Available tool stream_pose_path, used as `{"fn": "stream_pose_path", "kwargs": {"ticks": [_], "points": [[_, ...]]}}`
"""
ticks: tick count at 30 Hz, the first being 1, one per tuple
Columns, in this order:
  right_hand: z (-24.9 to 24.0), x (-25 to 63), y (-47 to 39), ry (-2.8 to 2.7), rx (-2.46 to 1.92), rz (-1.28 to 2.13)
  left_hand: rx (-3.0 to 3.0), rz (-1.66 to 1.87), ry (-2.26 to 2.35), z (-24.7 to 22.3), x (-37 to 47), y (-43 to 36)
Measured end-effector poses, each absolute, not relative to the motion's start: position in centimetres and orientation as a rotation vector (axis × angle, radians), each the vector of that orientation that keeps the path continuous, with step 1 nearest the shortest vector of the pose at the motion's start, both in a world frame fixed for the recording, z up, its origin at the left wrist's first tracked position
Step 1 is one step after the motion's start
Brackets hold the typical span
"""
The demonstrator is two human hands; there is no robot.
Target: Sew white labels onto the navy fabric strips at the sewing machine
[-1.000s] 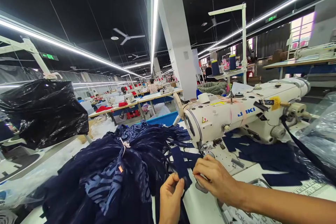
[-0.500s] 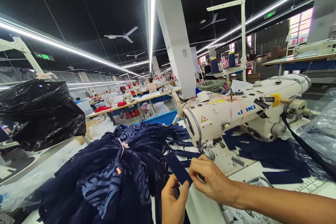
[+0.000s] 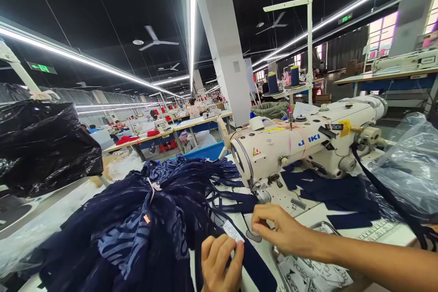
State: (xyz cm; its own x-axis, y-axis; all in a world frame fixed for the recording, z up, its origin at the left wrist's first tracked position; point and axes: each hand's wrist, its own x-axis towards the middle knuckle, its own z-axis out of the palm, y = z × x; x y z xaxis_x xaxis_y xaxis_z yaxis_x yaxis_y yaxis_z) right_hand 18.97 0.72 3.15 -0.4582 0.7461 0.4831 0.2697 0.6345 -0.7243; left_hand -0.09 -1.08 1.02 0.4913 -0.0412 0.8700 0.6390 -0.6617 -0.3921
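At the bottom centre my left hand [image 3: 222, 262] is closed, its thumb and fingertips pinching the near edge of a small white printed label [image 3: 233, 232]. Beneath and to the right of that hand, a navy fabric strip [image 3: 258, 264] lies slantwise on the table. My right hand [image 3: 278, 230] is held above the table just in front of the sewing machine's needle area, fingers curled in a pinch. Whatever it may hold is hidden. Close behind stands the white sewing machine [image 3: 284, 146]. A big heap of navy patterned garments [image 3: 137, 223] lies to the left of my hands.
A metal tray [image 3: 273, 251] of printed white labels sits below my right forearm. Cut navy pieces [image 3: 338, 196] lie beside the machine. Clear plastic [image 3: 410, 169] is at the right, a black plastic bag [image 3: 51, 146] at the left. Thread cones [image 3: 273, 83] stand behind.
The strip held up between both hands now lies lower, towards the table's front. A white label shows at my left fingers, and my right hand has moved apart from the left. The view has shifted slightly.
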Motion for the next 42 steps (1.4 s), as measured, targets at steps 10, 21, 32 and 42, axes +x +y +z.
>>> {"fn": "stream_pose_path", "kwargs": {"ticks": [10, 21, 32, 42], "points": [[2.3, 19.0, 0.3, -2.016, -0.934, 0.977, -2.182, -1.265, -0.94, -0.1, 1.1, -0.9], [2.4, 21.1, 1.2, -2.381, -0.906, 0.556, -2.867, -1.335, -1.325, 0.0, 1.4, -0.9], [1.9, 20.0, 1.8, -2.435, -0.893, 0.485, -2.776, -1.657, -2.008, 0.5, 2.2, -0.7], [1.6, 19.0, 2.3, -2.484, -0.483, -0.441, -2.67, -1.8, -2.202, 0.4, 2.3, -0.7]]}}
